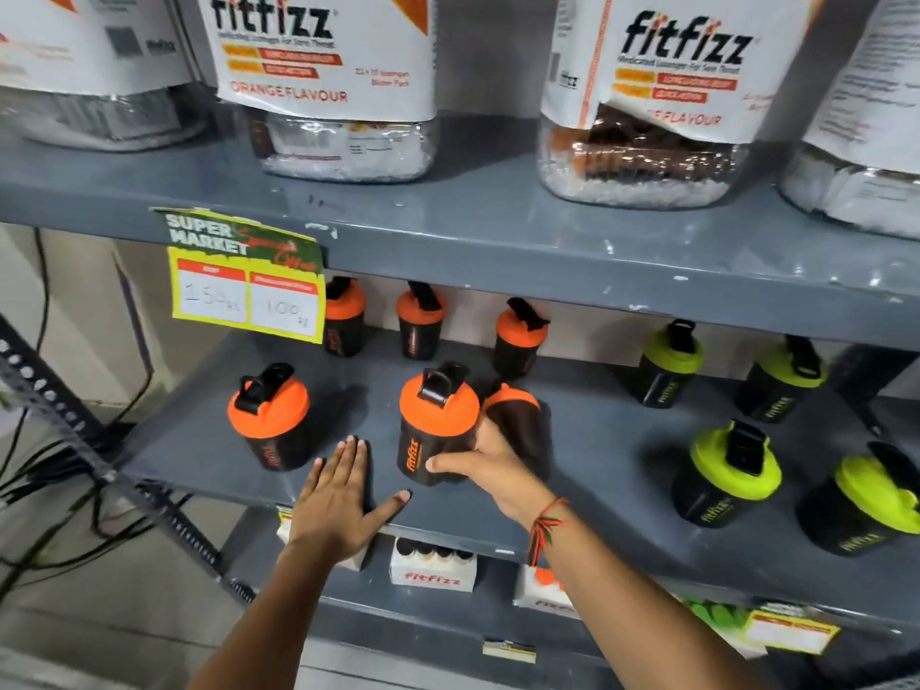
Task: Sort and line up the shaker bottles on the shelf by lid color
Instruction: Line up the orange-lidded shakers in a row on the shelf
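Observation:
Black shaker bottles stand on the grey middle shelf point(587, 470). Orange-lidded ones fill the left half: three at the back point(418, 321), one at the front left point(269, 415), one at the front centre point(437, 423), and another point(517, 420) blurred right behind it. Several green-lidded bottles point(729, 470) stand on the right. My right hand point(490, 465) is wrapped around the front centre orange-lidded bottle. Just left of that bottle, my left hand point(343, 495) lies flat and open on the shelf, touching no bottle.
Large fitfizz jars point(328, 87) stand on the shelf above. A yellow price tag point(246, 286) hangs from that shelf's front edge. White fitfizz boxes point(432, 570) sit on the shelf below. Black cables point(45, 495) and a perforated metal brace point(99, 460) lie at the left.

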`<act>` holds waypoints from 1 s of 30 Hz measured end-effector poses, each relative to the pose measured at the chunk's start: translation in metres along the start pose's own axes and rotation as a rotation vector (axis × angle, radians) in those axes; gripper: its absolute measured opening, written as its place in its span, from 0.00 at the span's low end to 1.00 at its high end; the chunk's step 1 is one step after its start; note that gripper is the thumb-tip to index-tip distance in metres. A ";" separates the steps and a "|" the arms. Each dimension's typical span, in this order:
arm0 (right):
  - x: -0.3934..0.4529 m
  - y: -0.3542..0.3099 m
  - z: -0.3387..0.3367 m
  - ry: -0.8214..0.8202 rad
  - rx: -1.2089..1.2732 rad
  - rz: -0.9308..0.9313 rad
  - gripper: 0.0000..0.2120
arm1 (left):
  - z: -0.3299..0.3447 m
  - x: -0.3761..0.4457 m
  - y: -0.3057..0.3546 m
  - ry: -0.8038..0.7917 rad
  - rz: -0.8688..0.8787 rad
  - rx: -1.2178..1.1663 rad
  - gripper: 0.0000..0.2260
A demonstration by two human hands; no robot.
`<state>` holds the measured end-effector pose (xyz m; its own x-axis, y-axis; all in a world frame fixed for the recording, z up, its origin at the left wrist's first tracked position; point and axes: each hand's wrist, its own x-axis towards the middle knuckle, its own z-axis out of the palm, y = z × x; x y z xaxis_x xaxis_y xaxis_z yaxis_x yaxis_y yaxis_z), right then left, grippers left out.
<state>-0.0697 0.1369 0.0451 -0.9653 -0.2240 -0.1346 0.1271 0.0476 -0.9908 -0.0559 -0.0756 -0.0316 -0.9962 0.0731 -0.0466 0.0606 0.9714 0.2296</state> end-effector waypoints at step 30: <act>0.016 0.017 0.012 -0.053 -0.046 0.078 0.47 | 0.003 -0.001 -0.004 0.021 0.002 0.001 0.47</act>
<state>-0.0799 0.1229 0.0265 -0.9391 -0.2692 -0.2136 0.1899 0.1116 -0.9754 -0.0554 -0.0790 -0.0355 -0.9972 0.0707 -0.0257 0.0630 0.9715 0.2284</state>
